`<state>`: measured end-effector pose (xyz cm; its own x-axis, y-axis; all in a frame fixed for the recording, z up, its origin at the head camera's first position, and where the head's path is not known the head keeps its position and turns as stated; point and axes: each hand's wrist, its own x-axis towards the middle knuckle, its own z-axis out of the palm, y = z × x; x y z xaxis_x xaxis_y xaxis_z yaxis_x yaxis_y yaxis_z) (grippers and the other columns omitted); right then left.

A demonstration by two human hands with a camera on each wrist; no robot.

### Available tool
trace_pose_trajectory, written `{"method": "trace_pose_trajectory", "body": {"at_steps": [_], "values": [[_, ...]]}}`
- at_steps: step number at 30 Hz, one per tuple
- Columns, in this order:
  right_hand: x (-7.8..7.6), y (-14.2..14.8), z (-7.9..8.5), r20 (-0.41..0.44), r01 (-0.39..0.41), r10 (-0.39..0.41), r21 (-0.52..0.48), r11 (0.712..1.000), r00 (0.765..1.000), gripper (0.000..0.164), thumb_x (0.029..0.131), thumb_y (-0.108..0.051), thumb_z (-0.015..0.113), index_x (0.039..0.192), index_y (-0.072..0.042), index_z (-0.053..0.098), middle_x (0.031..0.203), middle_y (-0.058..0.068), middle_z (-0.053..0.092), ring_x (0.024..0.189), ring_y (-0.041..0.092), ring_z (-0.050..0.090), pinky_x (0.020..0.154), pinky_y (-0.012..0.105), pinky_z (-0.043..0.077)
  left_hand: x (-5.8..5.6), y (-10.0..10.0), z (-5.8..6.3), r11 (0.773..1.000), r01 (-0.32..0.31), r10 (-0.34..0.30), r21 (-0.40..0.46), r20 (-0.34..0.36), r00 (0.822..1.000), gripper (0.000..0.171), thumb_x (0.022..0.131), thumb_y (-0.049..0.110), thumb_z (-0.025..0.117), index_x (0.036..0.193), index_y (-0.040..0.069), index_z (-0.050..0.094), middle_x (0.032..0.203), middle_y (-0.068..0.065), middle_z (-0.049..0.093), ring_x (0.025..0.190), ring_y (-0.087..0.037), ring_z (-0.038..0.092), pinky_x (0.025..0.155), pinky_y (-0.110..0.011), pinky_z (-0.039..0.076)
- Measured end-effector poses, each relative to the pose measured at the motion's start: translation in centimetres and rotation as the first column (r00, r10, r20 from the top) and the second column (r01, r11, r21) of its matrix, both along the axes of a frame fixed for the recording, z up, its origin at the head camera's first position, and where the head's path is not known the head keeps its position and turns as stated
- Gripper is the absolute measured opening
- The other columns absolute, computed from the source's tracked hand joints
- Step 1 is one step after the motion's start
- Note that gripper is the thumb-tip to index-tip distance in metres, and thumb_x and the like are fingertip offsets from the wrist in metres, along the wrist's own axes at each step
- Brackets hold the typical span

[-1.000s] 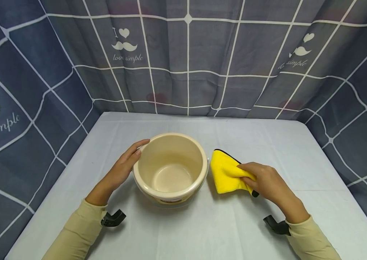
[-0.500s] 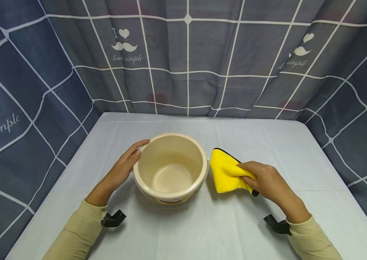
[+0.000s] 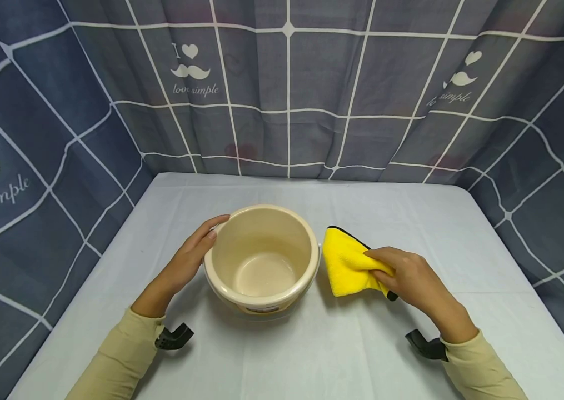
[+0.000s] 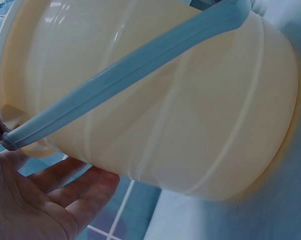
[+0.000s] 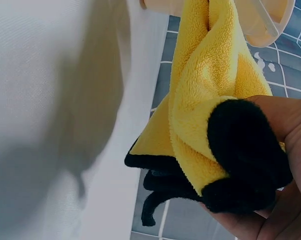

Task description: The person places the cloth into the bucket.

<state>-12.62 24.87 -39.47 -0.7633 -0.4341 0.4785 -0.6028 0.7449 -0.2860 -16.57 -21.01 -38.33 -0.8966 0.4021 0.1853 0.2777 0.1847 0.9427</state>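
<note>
A cream plastic bucket (image 3: 266, 278) stands upright on the white table, its inside bare. My left hand (image 3: 189, 255) grips the rim at its left side. In the left wrist view, the fingers (image 4: 90, 195) lie against the outer wall, while the pale handle (image 4: 125, 75) hangs across the bucket's side. To the right of the bucket, my right hand (image 3: 407, 275) pinches a folded yellow cloth (image 3: 349, 264) with black edging. The right wrist view shows the cloth (image 5: 205, 110) bunched by the thumb and fingers, held off the table with a shadow beside it.
The white-covered table (image 3: 282, 366) spreads around the bucket. Grey checked curtains (image 3: 307, 83) hang behind the table and on both sides. Black camera mounts (image 3: 174, 336) stick out from both wrists just above the table.
My right hand and the yellow cloth have shifted up very slightly in the head view. The left hand and the bucket have stayed in place.
</note>
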Motion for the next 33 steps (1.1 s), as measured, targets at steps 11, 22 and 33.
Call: {"method": "trace_pose_trajectory", "body": {"at_steps": [11, 22, 33], "values": [[-0.1, 0.0, 0.6, -0.073, -0.017, 0.018, 0.008, 1.0, 0.997, 0.045, 0.07, 0.005, 0.089, 0.111, -0.006, 0.075, 0.105, 0.007, 0.074, 0.09, 0.026, 0.071, 0.073, 0.043, 0.058, 0.2, 0.0, 0.1, 1.0, 0.004, -0.004, 0.014, 0.01, 1.0, 0.048, 0.113, 0.029, 0.032, 0.156, 0.008, 0.036, 0.153, -0.016, 0.041, 0.128, -0.017, 0.049, 0.097, -0.022, 0.043], [-0.1, 0.4, 1.4, -0.1, -0.002, 0.002, 0.0, 1.0, 0.995, 0.044, 0.07, 0.005, 0.088, 0.111, -0.006, 0.075, 0.103, 0.006, 0.074, 0.086, 0.024, 0.071, 0.071, 0.043, 0.058, 0.0, 0.0, 0.1, 1.0, 0.004, -0.004, 0.006, 0.004, 1.0, 0.048, 0.113, 0.029, 0.032, 0.156, 0.008, 0.036, 0.153, -0.015, 0.041, 0.129, -0.019, 0.048, 0.098, -0.021, 0.042], [0.0, 0.6, 1.6, -0.125, 0.003, -0.004, -0.011, 1.0, 0.992, 0.044, 0.069, 0.006, 0.088, 0.109, -0.006, 0.075, 0.102, 0.004, 0.074, 0.085, 0.022, 0.07, 0.071, 0.04, 0.056, 0.1, 0.1, 0.0, 1.0, 0.004, -0.005, 0.007, 0.009, 1.0, 0.048, 0.113, 0.029, 0.032, 0.156, 0.009, 0.036, 0.154, -0.015, 0.041, 0.129, -0.018, 0.048, 0.098, -0.021, 0.042]]}}
